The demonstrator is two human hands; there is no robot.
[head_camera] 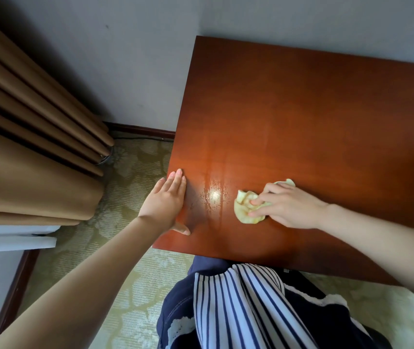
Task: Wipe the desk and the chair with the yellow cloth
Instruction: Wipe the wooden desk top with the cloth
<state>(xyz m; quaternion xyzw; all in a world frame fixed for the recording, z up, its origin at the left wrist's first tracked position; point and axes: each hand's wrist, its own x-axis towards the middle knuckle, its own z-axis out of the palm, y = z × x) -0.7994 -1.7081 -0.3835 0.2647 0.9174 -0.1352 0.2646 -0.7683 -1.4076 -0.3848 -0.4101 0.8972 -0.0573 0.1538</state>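
Note:
The reddish-brown wooden desk (301, 117) fills the right half of the view, with a wet, shiny streak near its front left. My right hand (286, 207) presses the crumpled yellow cloth (245, 206) onto the desk top, fingers curled over it. My left hand (168, 200) lies flat with straight fingers on the desk's left edge, thumb on the surface. The chair is not in view.
Brown curtains (29, 147) hang at the left above a patterned green carpet (130, 187). A grey wall (125, 59) with a dark baseboard runs behind the desk. My striped top and dark skirt (238, 311) are against the desk's front edge.

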